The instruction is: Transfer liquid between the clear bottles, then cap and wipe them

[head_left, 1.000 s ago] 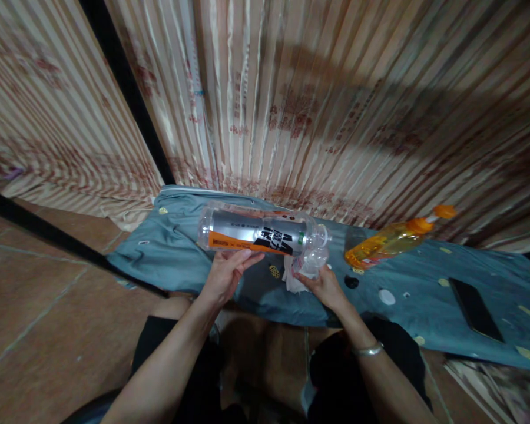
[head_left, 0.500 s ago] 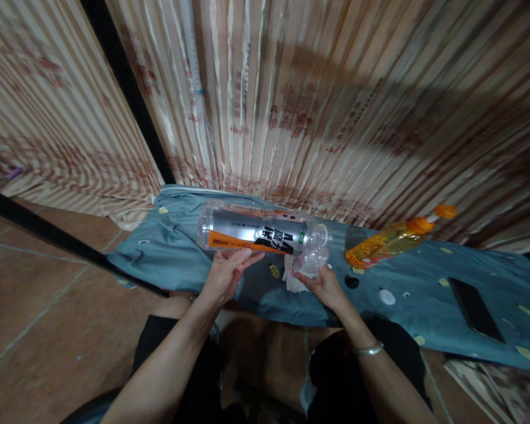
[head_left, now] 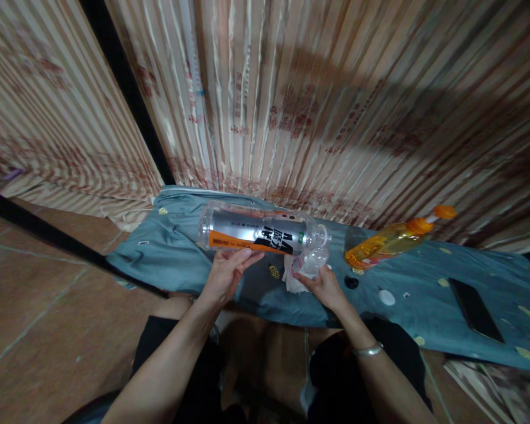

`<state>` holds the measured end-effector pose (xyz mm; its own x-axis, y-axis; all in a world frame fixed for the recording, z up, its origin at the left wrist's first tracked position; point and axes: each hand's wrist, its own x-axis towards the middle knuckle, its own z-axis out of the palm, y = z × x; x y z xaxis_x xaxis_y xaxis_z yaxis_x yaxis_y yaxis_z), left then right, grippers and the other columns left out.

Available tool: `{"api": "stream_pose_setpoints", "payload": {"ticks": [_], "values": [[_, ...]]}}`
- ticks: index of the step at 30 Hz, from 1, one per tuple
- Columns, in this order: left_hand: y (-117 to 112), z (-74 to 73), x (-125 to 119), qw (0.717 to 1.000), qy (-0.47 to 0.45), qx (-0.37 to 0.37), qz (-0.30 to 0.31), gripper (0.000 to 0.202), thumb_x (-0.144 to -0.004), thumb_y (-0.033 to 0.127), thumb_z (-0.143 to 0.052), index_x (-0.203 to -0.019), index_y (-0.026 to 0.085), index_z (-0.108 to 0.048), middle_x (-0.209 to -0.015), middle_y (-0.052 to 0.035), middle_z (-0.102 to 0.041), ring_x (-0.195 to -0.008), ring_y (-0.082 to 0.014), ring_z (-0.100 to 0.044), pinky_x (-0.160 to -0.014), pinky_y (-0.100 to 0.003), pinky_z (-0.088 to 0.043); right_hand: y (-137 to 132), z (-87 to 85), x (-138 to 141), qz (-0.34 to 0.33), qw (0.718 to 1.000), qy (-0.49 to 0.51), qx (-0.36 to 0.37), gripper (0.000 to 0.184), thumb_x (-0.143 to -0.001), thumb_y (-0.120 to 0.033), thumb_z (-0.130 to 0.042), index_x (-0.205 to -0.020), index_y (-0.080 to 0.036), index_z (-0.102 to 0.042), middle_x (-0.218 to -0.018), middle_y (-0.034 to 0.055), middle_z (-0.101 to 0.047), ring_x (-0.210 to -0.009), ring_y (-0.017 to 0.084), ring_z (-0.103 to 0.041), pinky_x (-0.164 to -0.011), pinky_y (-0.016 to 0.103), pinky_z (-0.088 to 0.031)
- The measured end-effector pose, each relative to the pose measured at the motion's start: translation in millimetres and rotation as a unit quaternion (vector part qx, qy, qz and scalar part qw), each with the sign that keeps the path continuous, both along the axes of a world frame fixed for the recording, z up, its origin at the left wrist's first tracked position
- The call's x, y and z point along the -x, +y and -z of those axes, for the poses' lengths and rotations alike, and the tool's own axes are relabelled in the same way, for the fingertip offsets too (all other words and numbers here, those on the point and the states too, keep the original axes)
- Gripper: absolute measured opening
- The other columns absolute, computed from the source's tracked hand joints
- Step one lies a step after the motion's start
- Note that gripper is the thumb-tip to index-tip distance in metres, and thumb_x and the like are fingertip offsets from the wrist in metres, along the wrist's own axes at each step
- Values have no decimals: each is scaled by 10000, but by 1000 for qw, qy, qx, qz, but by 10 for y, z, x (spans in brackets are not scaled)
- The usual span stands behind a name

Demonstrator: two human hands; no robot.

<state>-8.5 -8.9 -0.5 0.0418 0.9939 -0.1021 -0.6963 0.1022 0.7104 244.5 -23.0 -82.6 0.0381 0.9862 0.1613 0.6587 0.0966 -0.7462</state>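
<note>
A clear plastic bottle [head_left: 256, 232] with a silver, orange and black label lies on its side above the blue-grey cloth [head_left: 172, 250]. My left hand [head_left: 225, 274] holds it from below near the middle, fingers curled against the label. At the bottle's neck end, my right hand [head_left: 322, 285] pinches a crumpled white tissue [head_left: 294, 277] against the clear shoulder of the bottle. A metal bangle sits on my right wrist.
An orange-filled bottle [head_left: 391, 238] with an orange cap lies on the cloth to the right. A dark phone [head_left: 474, 309] lies further right, with a black cap [head_left: 351, 282] and a white cap [head_left: 385, 297] between. Striped curtain hangs behind; tiled floor on the left.
</note>
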Motion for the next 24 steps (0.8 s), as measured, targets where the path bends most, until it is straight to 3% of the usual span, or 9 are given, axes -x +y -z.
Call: {"api": "stream_pose_setpoints", "payload": {"ticks": [8, 15, 24], "values": [[-4, 13, 4, 1000, 0, 1, -7, 257, -478, 256, -912, -600, 154, -710, -629, 2, -721, -669, -165, -700, -813, -454, -614, 11, 29, -8, -6, 1000, 2, 3, 523, -745, -525, -682, -1115, -167, -594, -1100, 125, -702, -997, 309, -671, -878, 441, -526], [8, 46, 14, 1000, 1, 2, -5, 239, -496, 250, -904, -589, 156, -706, -620, 8, -717, -657, -172, -702, -853, -492, -594, 3, 53, -15, -6, 1000, -2, -2, 517, -759, -485, -678, -1157, -172, -572, -1132, 128, -691, -1015, 312, -667, -878, 449, -527], [-8, 21, 7, 1000, -6, 10, -9, 256, -474, 243, -914, -585, 147, -704, -637, 2, -724, -660, -167, -702, -824, -467, -608, -1, 66, -18, -6, 1000, -8, -7, 560, -763, -496, -680, -1208, -182, -551, -1136, 121, -690, -996, 312, -677, -868, 457, -538]]}}
